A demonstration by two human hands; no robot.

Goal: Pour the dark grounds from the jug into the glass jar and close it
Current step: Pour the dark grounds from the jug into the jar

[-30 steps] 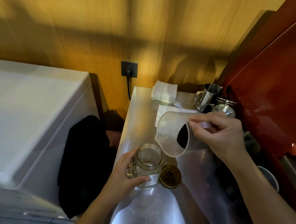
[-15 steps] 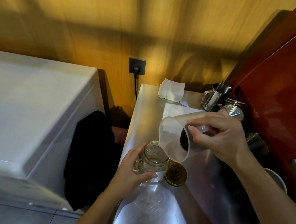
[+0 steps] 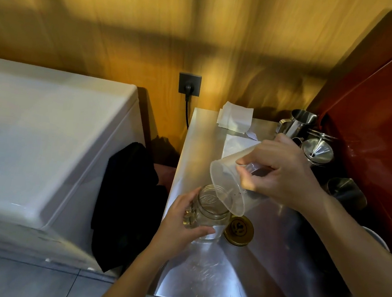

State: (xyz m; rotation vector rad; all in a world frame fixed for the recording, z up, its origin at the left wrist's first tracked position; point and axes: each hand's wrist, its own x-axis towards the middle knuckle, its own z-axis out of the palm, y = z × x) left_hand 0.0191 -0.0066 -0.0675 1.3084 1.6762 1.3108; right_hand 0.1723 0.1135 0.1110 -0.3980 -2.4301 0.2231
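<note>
jug [image 3: 230,181] tipped further, steel counter [image 3: 262,264]

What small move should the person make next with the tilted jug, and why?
Probably tip the jug a little steeper. Its lip already hangs over the open mouth of the glass jar, which the left hand steadies on the steel counter, yet the jar looks empty and the right hand hides most of the grounds. The gold lid waits beside the jar.
</note>
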